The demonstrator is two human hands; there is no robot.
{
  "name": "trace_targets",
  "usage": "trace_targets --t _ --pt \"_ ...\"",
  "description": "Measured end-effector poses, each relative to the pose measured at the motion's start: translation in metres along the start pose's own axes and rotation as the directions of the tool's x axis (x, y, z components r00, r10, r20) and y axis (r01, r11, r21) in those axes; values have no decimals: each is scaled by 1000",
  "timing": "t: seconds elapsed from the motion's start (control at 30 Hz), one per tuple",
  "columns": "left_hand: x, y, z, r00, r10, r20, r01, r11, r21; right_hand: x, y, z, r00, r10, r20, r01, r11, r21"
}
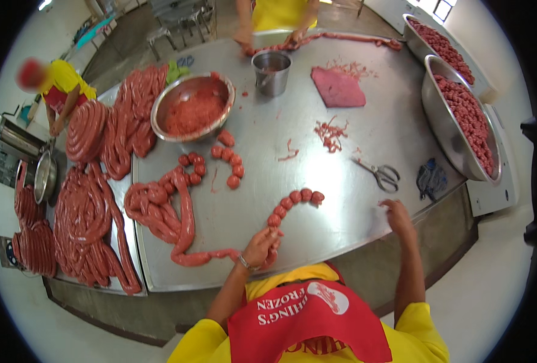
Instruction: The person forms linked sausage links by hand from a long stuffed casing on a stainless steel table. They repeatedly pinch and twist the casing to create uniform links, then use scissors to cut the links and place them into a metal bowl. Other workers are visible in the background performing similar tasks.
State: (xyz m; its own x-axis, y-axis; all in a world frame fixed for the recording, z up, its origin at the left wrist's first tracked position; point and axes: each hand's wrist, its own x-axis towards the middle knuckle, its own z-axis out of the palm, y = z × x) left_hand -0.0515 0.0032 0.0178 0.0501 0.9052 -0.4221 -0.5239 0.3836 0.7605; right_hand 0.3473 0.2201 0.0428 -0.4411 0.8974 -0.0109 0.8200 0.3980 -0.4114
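Observation:
My left hand [262,247] is closed around a sausage rope near the table's front edge. From it a curved chain of short, round sausage links [295,198] runs away and to the right. On its other side the untied sausage rope [197,259] leads left into a heap of filled casing [153,209]. My right hand [396,216] is held over the table's front right, fingers partly extended, with no object visible in it. Just beyond it lie scissors [384,176]. Two more short chains of links [228,164] rest near the heap.
A steel bowl of red meat mix [160,115] and a metal bucket [272,85] stand farther back. Large basins of ground meat [441,136] line the right side. A dark crumpled cloth [432,179], pink sheet [336,88] and casing scraps [330,134] lie on the table. Co-workers stand opposite and left.

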Motion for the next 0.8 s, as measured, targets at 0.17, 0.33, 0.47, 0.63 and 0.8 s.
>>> trace_targets --t 0.17,0.33,0.47,0.63,0.8 --pt "6 -2 -8 999 51 17 -53 988 148 92 -191 133 913 -33 406 150 954 -259" --pt "0 -12 -23 947 190 -258 -213 975 -63 19 -309 64 786 -483 386 488 868 92" --pt "2 -6 -5 979 13 -204 -73 955 -287 16 -291 -5 738 -462 491 489 868 82" --pt "22 23 27 938 77 -337 -36 991 126 -30 -198 -24 675 -676 296 382 663 643" --pt "26 -6 12 945 129 -300 -65 975 214 -72 -151 -60 817 17 577 -283 882 376"
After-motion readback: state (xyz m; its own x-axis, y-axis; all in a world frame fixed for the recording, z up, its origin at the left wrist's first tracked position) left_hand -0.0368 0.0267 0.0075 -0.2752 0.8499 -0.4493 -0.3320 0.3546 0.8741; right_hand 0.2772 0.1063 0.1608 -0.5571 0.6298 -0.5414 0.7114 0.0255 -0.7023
